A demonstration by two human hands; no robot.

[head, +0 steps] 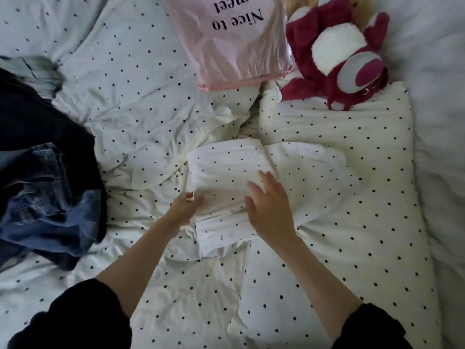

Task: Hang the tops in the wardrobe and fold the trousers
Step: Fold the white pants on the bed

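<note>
Centrally on the bed point(141, 102) lies the folded dotted white garment point(226, 170). The left hand point(185, 206) pinches its near-left edge; the right hand point(268, 205) rests flat on it, fingers spread. Jeans point(47, 197) pile at left; bare quilt lies near.

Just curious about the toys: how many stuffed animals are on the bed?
1. A magenta plush bear lies at the top right, beside the pink bag. Others may sit out of view.
</note>
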